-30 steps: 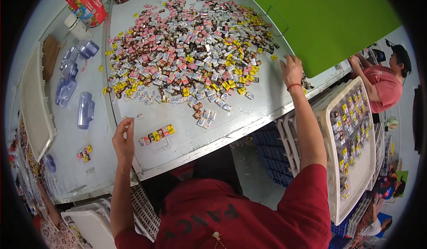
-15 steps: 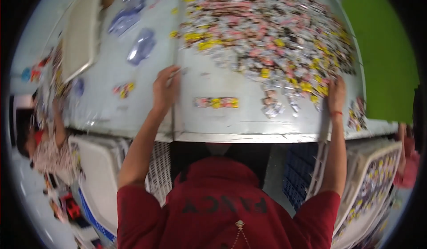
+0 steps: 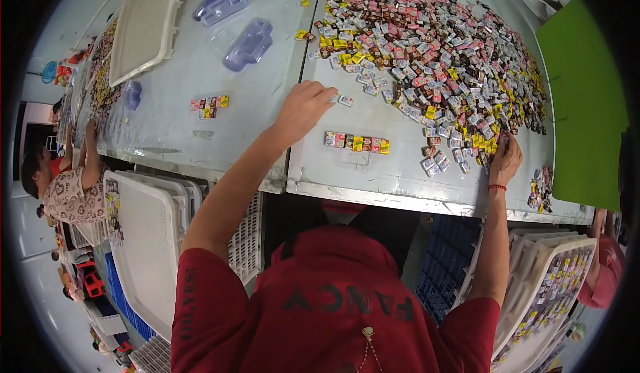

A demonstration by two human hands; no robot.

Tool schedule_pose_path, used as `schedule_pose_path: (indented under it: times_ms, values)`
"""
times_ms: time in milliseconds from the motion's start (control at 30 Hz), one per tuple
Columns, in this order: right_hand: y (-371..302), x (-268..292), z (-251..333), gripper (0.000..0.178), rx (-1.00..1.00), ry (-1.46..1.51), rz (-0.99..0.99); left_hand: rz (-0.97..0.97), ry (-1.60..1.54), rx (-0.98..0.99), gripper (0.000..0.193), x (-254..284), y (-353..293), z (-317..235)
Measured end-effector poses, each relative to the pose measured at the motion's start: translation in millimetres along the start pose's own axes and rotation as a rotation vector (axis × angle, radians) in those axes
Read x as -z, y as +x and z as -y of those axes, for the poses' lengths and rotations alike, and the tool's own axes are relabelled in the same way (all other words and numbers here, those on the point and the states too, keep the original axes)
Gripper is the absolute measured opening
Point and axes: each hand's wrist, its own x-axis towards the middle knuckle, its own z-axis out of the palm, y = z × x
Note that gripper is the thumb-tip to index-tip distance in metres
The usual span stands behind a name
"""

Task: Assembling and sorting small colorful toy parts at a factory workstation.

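My left hand (image 3: 303, 112) is over the table just right of the seam, its fingers pinched round the end of a small white packet. Just beyond the fingertips lies another loose white packet (image 3: 345, 100). Nearer the table edge, a short row of small packets (image 3: 357, 143) in white, pink, dark and yellow lies side by side. At the right my right hand (image 3: 507, 160) reaches into the near edge of a large heap of small packets (image 3: 427, 66). Its fingers are closed together; what they hold is too small to make out.
Left of the seam lie a small packet cluster (image 3: 210, 105) and clear plastic trays (image 3: 248, 45). A white tray (image 3: 148, 30) stands farther left. Stacked trays (image 3: 143, 240) flank me below the table edge (image 3: 387, 198). A green board (image 3: 587, 106) borders the right; other people sit at both sides.
The whole view has shifted, so the table things appear farther right. My left hand has moved right from the seam to the loose packets. My right hand stays at the heap's edge.
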Motion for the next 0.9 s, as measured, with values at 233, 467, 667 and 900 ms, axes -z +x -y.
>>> schedule_pose_path:
  times_ms: [233,467,667,900]
  values:
    - [1.8,22.1,16.8,0.026,0.07,-0.204,-0.136,0.095,-0.211,-0.02,0.03,-5.9,14.2,-2.5]
    - [12.6,41.3,188.7,0.019,0.25,0.506,0.274,0.144,-0.326,0.04,0.031,-6.4,13.3,-0.7]
    - [4.2,-11.2,301.0,0.021,0.357,0.397,0.447,-0.055,-0.298,-0.023,0.029,-16.2,0.8,0.0]
    - [0.3,-25.2,311.3,0.036,0.557,0.516,0.472,0.056,-0.406,0.092,0.032,-1.6,-9.6,1.8]
